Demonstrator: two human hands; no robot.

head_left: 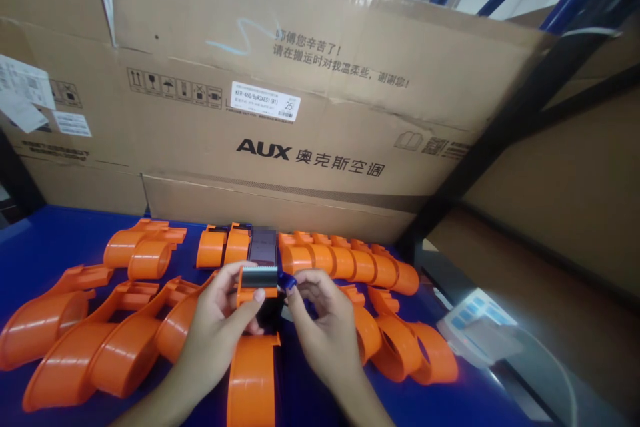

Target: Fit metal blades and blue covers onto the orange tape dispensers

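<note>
The left hand [220, 320] holds the orange tape-dispenser head [257, 293] out in front of the person, over the middle of the blue worktop [23, 247], its thumb pressed on the near face and its other fingers curled round the left end and behind. The head's long axis runs roughly left to right, with a pale toothed strip [259, 268] along the far, upper edge and a black band just below it. The right hand [325, 320] pinches a small dark-blue piece [287, 281] between thumb and fingers, just off the right end of the head. The piece thus lies between the head and the right palm, and the right fingers are the nearer ones to that open end, while the left fingers are closed on the opposite one. Whether the blue piece touches the head or stands slightly apart cannot be told. Its full shape is hidden by the right fingertips, and the left hand covers much of the head's left side. Below, an orange ring [251, 380] runs out of the bottom of the view; the dark, blurred patch between the hands makes it impossible to tell whether it joins the held head. Beyond the hands, a dark flat block [263, 245] stands between two groups of orange dispensers [240, 245], its near end partly hidden by the head.
</note>
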